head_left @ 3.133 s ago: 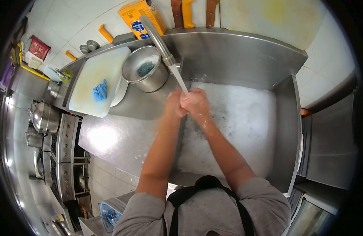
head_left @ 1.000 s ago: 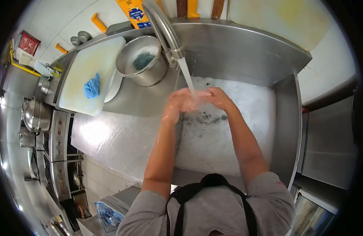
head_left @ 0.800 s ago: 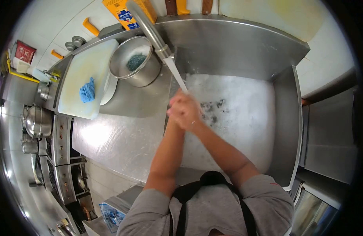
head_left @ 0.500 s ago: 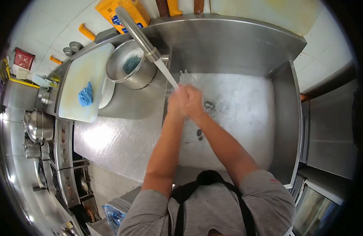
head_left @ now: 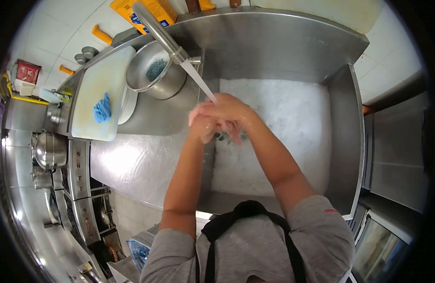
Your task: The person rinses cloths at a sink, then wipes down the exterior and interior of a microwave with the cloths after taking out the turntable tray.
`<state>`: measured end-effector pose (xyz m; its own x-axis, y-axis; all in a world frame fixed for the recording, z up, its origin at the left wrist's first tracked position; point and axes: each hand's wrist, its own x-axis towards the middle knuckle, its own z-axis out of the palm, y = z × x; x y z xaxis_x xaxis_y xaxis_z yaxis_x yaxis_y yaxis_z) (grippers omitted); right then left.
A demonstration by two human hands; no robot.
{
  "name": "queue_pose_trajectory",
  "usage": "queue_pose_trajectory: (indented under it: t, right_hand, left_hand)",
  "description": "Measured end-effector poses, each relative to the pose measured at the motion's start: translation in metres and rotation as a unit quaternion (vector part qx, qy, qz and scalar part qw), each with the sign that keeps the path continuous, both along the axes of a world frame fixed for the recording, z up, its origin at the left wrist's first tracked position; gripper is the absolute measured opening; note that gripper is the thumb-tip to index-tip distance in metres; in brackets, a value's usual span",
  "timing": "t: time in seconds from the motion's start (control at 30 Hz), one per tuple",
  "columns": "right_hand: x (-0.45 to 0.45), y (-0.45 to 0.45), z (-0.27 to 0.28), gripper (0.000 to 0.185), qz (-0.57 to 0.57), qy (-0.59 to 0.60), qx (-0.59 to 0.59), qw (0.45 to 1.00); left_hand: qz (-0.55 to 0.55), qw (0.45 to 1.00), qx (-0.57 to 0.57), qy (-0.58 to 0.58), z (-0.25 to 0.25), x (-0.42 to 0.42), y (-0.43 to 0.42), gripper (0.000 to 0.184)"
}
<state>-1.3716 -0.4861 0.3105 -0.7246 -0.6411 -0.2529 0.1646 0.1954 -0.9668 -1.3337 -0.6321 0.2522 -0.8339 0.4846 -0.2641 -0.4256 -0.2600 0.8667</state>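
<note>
Water stream [head_left: 198,81] from tap [head_left: 157,32], falling onto hands above left side of sink [head_left: 347,141].

Right hand [head_left: 229,108] and left hand [head_left: 203,126] touching, directly under the flow, wet; fingers overlapping and blurred, so cannot tell whether wide or narrow. White foam [head_left: 293,137] spread across sink, with small dark patch just below hands. On counter [head_left: 156,146] to left: metal pot [head_left: 169,87] near tap, with blue-green scouring pad [head_left: 156,69] inside; beyond pot, white plate [head_left: 129,106] partly under cutting board [head_left: 97,82]; crumpled blue cloth [head_left: 102,108] on board. At rear edge: yellow box [head_left: 165,10].
</note>
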Motion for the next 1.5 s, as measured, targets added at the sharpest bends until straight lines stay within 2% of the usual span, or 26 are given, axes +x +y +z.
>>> queue_pose_trajectory:
  t: [0.03, 0.13, 0.17, 0.23, 0.27, 0.3, 0.33, 0.37, 0.4, 0.43, 0.47, 0.53, 0.57, 0.6, 0.67, 0.73, 0.8, 0.9, 0.97, 1.07, 1.17, 1.2, 1.3, 1.4, 1.47, 1.5]
  right_hand:
    - [-0.001, 0.014, -0.014, 0.024, 0.015, -0.004, 0.013, 1.000]
    - [0.009, 0.038, -0.074, 0.018, -0.093, -0.067, -0.195, 0.974]
    - [0.014, 0.036, -0.065, 0.018, -0.135, -0.033, -0.234, 0.962]
    - [0.021, 0.021, -0.034, 0.019, -0.218, 0.038, -0.308, 0.925]
    - [0.030, -0.002, -0.044, 0.016, -0.283, 0.147, -0.283, 0.904]
    - [0.043, -0.016, -0.041, 0.014, -0.296, 0.261, -0.244, 0.886]
    - [0.056, -0.030, -0.037, 0.014, -0.318, 0.368, -0.199, 0.851]
    - [0.059, -0.030, -0.032, 0.015, -0.308, 0.423, -0.163, 0.837]
    - [0.063, -0.029, -0.026, 0.017, -0.299, 0.477, -0.127, 0.817]
    - [0.058, -0.029, -0.030, 0.019, -0.309, 0.479, -0.116, 0.813]
    - [0.052, -0.027, -0.032, 0.020, -0.319, 0.481, -0.105, 0.810]
    - [0.019, -0.015, -0.031, 0.021, -0.400, 0.244, -0.087, 0.879]
    - [0.009, -0.011, -0.030, 0.021, -0.430, 0.118, -0.077, 0.892]
    - [0.014, -0.014, -0.031, 0.021, -0.409, 0.164, -0.075, 0.895]
    - [0.027, -0.021, -0.036, 0.020, -0.364, 0.257, -0.070, 0.893]
    - [0.023, -0.028, -0.052, 0.022, -0.376, 0.323, -0.077, 0.865]
    - [0.020, -0.037, -0.076, 0.023, -0.387, 0.386, -0.082, 0.833]
    - [0.013, -0.031, -0.089, 0.027, -0.392, 0.390, -0.034, 0.833]
    - [-0.017, -0.002, -0.083, 0.030, -0.375, 0.271, 0.068, 0.884]
    - [-0.037, -0.006, -0.089, 0.033, -0.334, 0.101, -0.189, 0.918]
    - [-0.035, 0.001, -0.052, 0.034, -0.123, 0.092, -0.036, 0.987]
    - [-0.029, -0.001, -0.031, 0.033, -0.142, 0.063, -0.048, 0.987]
    - [0.000, 0.004, 0.033, 0.022, -0.144, -0.031, -0.042, 0.988]
    - [0.003, -0.001, -0.005, 0.019, -0.182, 0.186, -0.047, 0.964]
    - [-0.005, 0.022, -0.029, 0.022, -0.092, 0.139, -0.009, 0.986]
    - [-0.008, 0.030, -0.037, 0.024, -0.046, 0.115, 0.011, 0.992]
  left_hand:
    - [0.013, 0.998, 0.064, 0.026, -0.011, -0.009, -0.017, 0.024]
    - [0.214, 0.962, 0.160, -0.064, 0.028, -0.010, -0.002, 0.026]
    - [0.304, 0.929, 0.173, -0.125, 0.040, -0.006, 0.012, 0.026]
    - [0.299, 0.921, 0.195, -0.156, 0.024, -0.012, 0.030, 0.028]
    - [0.296, 0.918, 0.205, -0.169, 0.010, -0.018, 0.032, 0.028]
    - [0.199, 0.980, 0.007, 0.004, -0.022, -0.022, 0.023, 0.030]
    - [0.141, 0.953, -0.193, 0.184, -0.022, -0.022, 0.025, 0.032]
    - [0.103, 0.919, -0.328, 0.194, -0.023, -0.021, 0.029, 0.033]
    - [0.088, 0.892, -0.373, 0.241, -0.021, -0.022, 0.035, 0.034]
    - [0.077, 0.859, -0.418, 0.286, -0.019, -0.023, 0.041, 0.035]
    - [0.090, 0.845, -0.377, 0.368, -0.038, -0.032, 0.039, 0.035]
    - [0.189, 0.921, -0.219, 0.260, -0.018, -0.031, 0.052, 0.030]
    - [0.264, 0.959, -0.091, 0.055, 0.000, -0.024, 0.061, 0.026]
    - [0.322, 0.933, 0.045, -0.153, 0.018, -0.016, 0.068, 0.024]
    - [0.232, 0.965, -0.036, 0.115, -0.022, -0.013, 0.041, 0.025]
    - [0.185, 0.970, -0.050, 0.152, 0.001, -0.005, 0.043, 0.026]
    - [0.192, 0.980, 0.004, -0.045, 0.044, 0.005, 0.056, 0.025]
    - [0.243, 0.961, 0.097, -0.090, -0.026, -0.021, 0.039, 0.026]
    - [0.235, 0.967, 0.022, -0.101, -0.010, -0.015, 0.038, 0.023]
    - [0.178, 0.981, 0.022, -0.077, 0.038, -0.012, 0.032, 0.024]
    - [0.096, 0.995, 0.008, -0.031, 0.042, -0.010, 0.018, 0.030]
    - [0.070, 0.997, -0.008, -0.017, 0.036, -0.008, 0.011, 0.033]
    - [0.008, 0.944, -0.331, -0.014, -0.002, -0.001, 0.005, 0.035]
    - [0.154, 0.896, -0.405, 0.101, -0.022, -0.003, -0.003, 0.033]
    - [0.162, 0.978, -0.109, 0.073, 0.023, -0.002, -0.013, 0.034]
    - [0.168, 0.985, -0.003, 0.049, 0.035, -0.003, -0.010, 0.035]
